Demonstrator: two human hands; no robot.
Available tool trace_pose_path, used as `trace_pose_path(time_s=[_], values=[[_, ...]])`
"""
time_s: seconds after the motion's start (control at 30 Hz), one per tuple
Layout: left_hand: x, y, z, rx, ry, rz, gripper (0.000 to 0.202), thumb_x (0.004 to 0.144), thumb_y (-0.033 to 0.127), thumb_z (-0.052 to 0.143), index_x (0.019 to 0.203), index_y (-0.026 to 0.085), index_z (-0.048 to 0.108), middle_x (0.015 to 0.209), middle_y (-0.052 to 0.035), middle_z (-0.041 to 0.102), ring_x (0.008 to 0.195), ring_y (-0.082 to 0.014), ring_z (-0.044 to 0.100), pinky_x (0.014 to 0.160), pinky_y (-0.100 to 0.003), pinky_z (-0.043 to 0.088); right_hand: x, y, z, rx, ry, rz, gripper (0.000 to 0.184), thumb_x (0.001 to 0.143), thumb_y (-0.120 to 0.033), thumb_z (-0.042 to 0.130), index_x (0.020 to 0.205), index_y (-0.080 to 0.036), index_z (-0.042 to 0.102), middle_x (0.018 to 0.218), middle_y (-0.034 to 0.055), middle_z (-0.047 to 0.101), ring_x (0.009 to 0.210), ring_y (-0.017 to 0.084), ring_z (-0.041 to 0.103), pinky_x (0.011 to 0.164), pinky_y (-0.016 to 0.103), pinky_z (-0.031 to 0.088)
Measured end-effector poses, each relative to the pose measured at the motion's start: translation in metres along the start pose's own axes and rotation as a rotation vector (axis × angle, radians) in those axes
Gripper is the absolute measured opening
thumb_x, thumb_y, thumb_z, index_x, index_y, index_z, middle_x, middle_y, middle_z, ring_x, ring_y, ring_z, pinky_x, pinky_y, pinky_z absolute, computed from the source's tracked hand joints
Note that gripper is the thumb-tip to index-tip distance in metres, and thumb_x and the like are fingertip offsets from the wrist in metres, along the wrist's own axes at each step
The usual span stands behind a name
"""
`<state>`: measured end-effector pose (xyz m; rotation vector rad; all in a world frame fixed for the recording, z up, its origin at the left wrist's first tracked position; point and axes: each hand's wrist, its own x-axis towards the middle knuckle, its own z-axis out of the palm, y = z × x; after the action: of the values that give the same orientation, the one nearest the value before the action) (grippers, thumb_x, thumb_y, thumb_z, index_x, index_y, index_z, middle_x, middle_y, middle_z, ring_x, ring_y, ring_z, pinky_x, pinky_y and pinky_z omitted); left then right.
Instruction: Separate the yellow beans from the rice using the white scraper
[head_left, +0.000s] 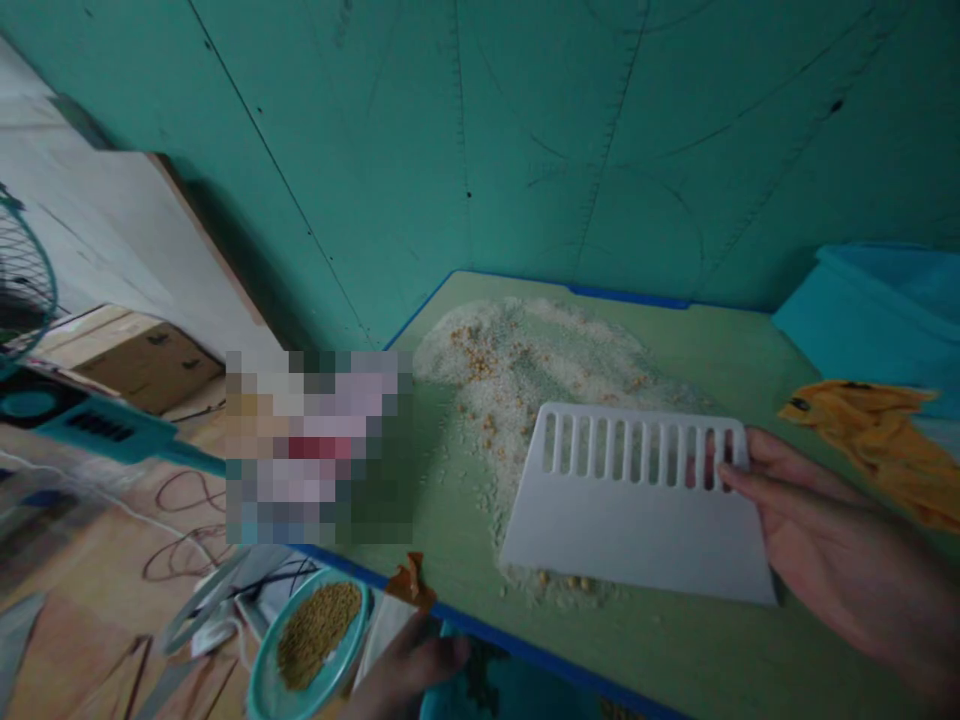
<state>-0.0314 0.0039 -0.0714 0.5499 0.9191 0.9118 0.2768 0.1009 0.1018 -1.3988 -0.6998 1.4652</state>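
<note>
My right hand (pixel 817 540) grips a white plastic scraper (pixel 637 540) by its right end, thumb in front and fingers behind. A row of slots runs along the scraper's upper edge. Its lower edge rests on or just above the pale green tabletop (pixel 720 650), beside white grains with a few yellow kernels. Behind it spreads a heap of white grains (pixel 600 350) mixed with yellow-orange kernels (pixel 476 355). Below the table's front edge, my left hand (pixel 412 660) is closed at the rim of a blue container (pixel 510 685); its fingers are partly hidden.
A light blue bin (pixel 877 310) and an orange cloth (pixel 885 440) lie at the right. A turquoise basin (pixel 262 680) of yellowish kernels stands lower left. A fan (pixel 90 425), cables and a cardboard box (pixel 150 365) are farther left. The green wall (pixel 525 130) closes the back.
</note>
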Motion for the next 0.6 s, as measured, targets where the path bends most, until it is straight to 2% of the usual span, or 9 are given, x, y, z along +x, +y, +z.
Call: trace_pose_path(time_s=[0.1, 0.2, 0.27, 0.37, 0.47, 0.6], values=[[-0.002, 0.002, -0.006, 0.044, 0.008, -0.047, 0.016, 0.062, 0.022, 0.082, 0.078, 0.025, 0.080, 0.077, -0.0027, 0.081, 0.091, -0.0324, 0.071, 0.094, -0.044, 0.050, -0.002, 0.002, 0.000, 0.008, 0.000, 0.003, 0.036, 0.051, -0.038, 0.082, 0.086, -0.036, 0.074, 0.102, 0.0016, 0.078, 0.100, 0.035, 0.070, 0.079, 0.048, 0.060], [-0.008, 0.003, -0.001, 0.065, 0.036, -0.076, 0.019, 0.064, 0.026, 0.082, 0.083, 0.025, 0.080, 0.080, -0.0033, 0.082, 0.095, -0.0348, 0.070, 0.096, -0.047, 0.048, -0.004, 0.001, 0.001, 0.019, 0.034, 0.011, 0.040, 0.046, -0.037, 0.085, 0.085, -0.035, 0.074, 0.103, 0.0014, 0.078, 0.102, 0.034, 0.069, 0.082, 0.045, 0.059], [-0.013, 0.005, 0.009, 0.065, 0.056, -0.078, 0.025, 0.063, 0.025, 0.082, 0.088, 0.024, 0.080, 0.089, -0.0047, 0.082, 0.107, -0.0380, 0.066, 0.102, -0.049, 0.044, -0.005, 0.000, 0.001, 0.017, 0.031, 0.016, 0.041, 0.047, -0.037, 0.085, 0.086, -0.034, 0.074, 0.104, 0.0016, 0.077, 0.104, 0.033, 0.069, 0.082, 0.042, 0.059], [-0.021, 0.012, 0.029, -0.004, 0.168, 0.008, 0.029, 0.070, 0.026, 0.078, 0.099, 0.026, 0.079, 0.110, -0.0035, 0.079, 0.131, -0.0356, 0.049, 0.112, -0.044, 0.032, -0.005, 0.001, 0.001, 0.020, -0.003, 0.043, 0.040, 0.049, -0.036, 0.084, 0.088, -0.034, 0.074, 0.105, 0.0012, 0.077, 0.104, 0.031, 0.069, 0.077, 0.038, 0.061], [-0.027, 0.022, 0.047, -0.095, 0.151, -0.043, 0.022, 0.069, 0.023, 0.078, 0.090, 0.024, 0.080, 0.104, -0.0042, 0.080, 0.131, -0.0361, 0.049, 0.114, -0.044, 0.030, -0.006, 0.002, 0.000, 0.029, 0.000, 0.045, 0.042, 0.050, -0.035, 0.085, 0.091, -0.035, 0.074, 0.107, 0.0009, 0.077, 0.104, 0.031, 0.069, 0.076, 0.038, 0.061], [-0.030, 0.028, 0.059, -0.173, 0.123, -0.079, 0.026, 0.070, 0.025, 0.076, 0.096, 0.028, 0.079, 0.105, -0.0023, 0.080, 0.128, -0.0341, 0.053, 0.112, -0.046, 0.033, -0.006, 0.002, -0.001, 0.036, 0.012, 0.005, 0.043, 0.048, -0.033, 0.085, 0.089, -0.033, 0.074, 0.109, 0.0022, 0.076, 0.104, 0.033, 0.069, 0.082, 0.042, 0.060]])
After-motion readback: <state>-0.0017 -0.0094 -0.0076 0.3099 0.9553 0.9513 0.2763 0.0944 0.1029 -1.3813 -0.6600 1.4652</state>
